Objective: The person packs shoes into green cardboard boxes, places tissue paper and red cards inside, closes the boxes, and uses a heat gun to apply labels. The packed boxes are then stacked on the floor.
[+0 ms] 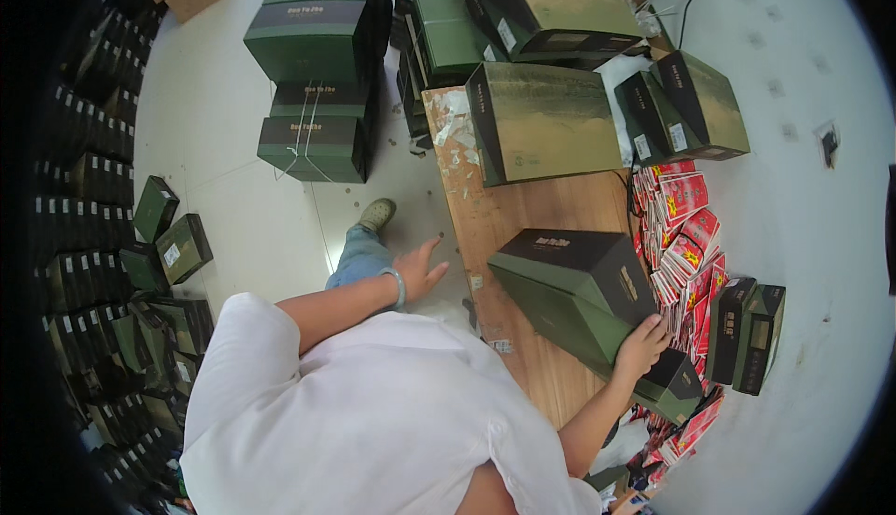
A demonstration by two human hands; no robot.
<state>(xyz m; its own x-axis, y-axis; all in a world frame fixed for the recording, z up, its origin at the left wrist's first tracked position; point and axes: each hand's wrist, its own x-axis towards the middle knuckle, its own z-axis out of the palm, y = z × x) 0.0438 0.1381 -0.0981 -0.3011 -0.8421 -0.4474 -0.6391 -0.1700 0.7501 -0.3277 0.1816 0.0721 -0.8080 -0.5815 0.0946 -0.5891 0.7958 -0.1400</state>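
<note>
A large green and black cardboard box lies at an angle on the wooden table. My right hand grips its near right corner, with the fingers over the dark end face and the palm against the green side. Just beyond that hand, a smaller dark green box sits partly under the big one. To the left of the table edge, my left hand is held in the air, fingers spread and nothing in them. A bracelet circles that wrist.
Green and gold boxes stand at the table's far end. Red printed packets are heaped along the wall side. Tied box stacks stand on the floor ahead. Many dark boxes line the left side.
</note>
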